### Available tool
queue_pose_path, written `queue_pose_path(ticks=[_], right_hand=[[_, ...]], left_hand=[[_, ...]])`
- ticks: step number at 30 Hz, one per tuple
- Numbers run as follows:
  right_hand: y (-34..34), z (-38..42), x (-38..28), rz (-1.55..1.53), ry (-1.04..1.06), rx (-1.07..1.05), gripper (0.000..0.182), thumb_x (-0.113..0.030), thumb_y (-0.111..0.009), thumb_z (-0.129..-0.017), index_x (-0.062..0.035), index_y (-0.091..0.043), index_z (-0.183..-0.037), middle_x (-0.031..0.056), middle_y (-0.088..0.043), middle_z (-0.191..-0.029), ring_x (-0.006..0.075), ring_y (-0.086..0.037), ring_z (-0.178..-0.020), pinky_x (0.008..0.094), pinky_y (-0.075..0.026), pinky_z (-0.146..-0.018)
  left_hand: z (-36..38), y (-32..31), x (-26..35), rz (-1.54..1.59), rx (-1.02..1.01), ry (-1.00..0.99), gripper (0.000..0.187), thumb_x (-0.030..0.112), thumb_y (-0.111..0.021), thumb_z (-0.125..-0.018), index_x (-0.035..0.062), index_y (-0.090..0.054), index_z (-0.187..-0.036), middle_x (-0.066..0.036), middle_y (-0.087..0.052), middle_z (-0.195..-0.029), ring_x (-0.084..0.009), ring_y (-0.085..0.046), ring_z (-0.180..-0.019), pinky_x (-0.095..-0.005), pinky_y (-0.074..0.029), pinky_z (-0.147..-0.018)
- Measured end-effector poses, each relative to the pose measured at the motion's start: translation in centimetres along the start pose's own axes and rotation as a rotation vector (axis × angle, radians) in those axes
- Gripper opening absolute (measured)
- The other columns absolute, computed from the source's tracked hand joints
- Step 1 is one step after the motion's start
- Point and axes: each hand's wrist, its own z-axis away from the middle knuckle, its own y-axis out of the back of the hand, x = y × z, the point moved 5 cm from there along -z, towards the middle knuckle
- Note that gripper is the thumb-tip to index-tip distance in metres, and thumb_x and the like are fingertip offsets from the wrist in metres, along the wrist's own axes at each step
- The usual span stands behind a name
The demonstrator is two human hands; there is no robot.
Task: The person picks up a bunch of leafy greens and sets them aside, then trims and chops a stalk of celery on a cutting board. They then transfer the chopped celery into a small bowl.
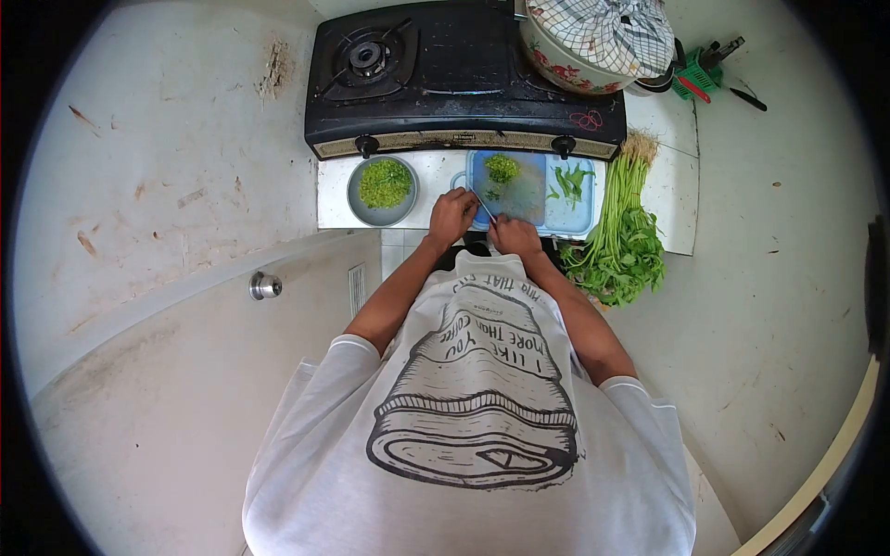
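My right hand (515,235) is closed around a knife (486,209) at the front edge of the blue cutting board (532,222). The blade slants up and left toward my left hand (453,215). That hand's fingers are curled together close to the blade tip, over the board's left edge; what they hold, if anything, is too small to make out. Behind the knife lies a small heap of chopped green stalks (502,168), with a few darker bits below it. Loose green leaves (572,183) rest on the board's right side.
A grey bowl (354,206) of chopped greens stands to the left. At the right lies a large bunch of leafy stalks (630,199), hanging over the counter edge. A black gas stove (464,102) with a cloth-covered pot (575,72) sits behind. A green basket (690,74) hangs right.
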Motion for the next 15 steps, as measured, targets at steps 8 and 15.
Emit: queue_pose_path(ticks=[8,15], right_hand=[[0.2,0.1,0.1,-0.023,-0.015,0.047,0.041,-0.039,-0.052,-0.103,-0.0004,-0.066,-0.095,0.0257,-0.072,-0.076,0.0435,-0.074,-0.074,0.0529,-0.06,-0.07],[0.2,0.2,0.1,0.003,-0.008,0.034,0.042,-0.039,-0.053,-0.102,-0.0002,-0.066,-0.094,0.0255,-0.073,-0.077,0.0425,-0.075,-0.074,0.0527,-0.06,-0.071]], left_hand=[[0.8,0.0,-0.2,-0.057,0.038,-0.058,0.011,0.01,-0.073,-0.087,0.0058,-0.076,-0.096,-0.011,-0.071,-0.092,-0.0325,-0.069,-0.086,-0.0437,-0.054,-0.079],[0.9,0.2,0.0,-0.048,0.031,-0.026,0.009,0.01,-0.073,-0.086,0.0067,-0.076,-0.094,-0.009,-0.071,-0.09,-0.0311,-0.068,-0.085,-0.0432,-0.053,-0.079]])
